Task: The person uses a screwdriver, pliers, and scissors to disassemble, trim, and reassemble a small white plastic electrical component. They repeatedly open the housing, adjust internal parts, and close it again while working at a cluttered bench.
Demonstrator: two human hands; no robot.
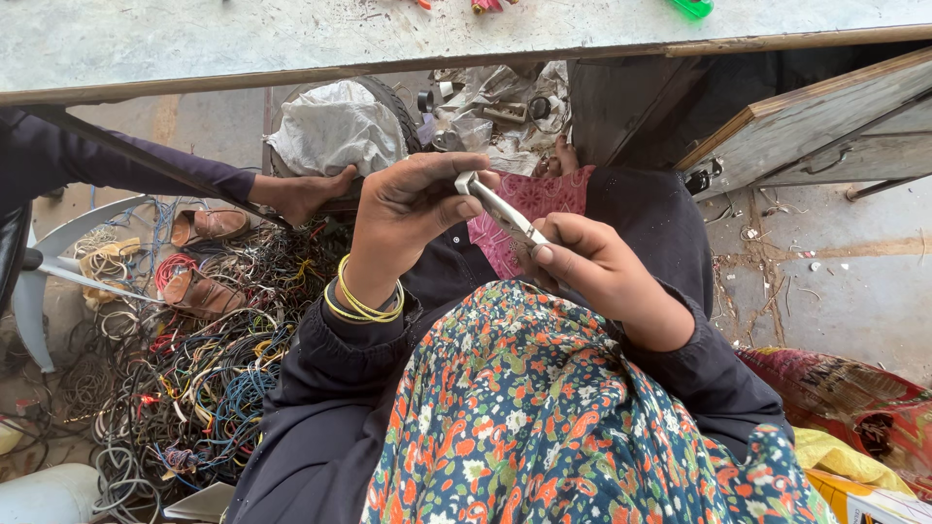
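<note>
Nearest the camera, above a lap in flowered cloth, the right hand (592,267) clenches around the lower end of a slim silver metal tool (503,210), while the left hand (413,209), wearing yellow bangles (364,303), pinches its upper tip between thumb and fingers. To the left, a tangled heap of coloured wires (194,359) lies on the floor with brown sandals (199,257). Farther off, an old rubber tyre (388,102) holds a white crumpled bag (335,126). A grey worn surface (291,39) runs beyond.
</note>
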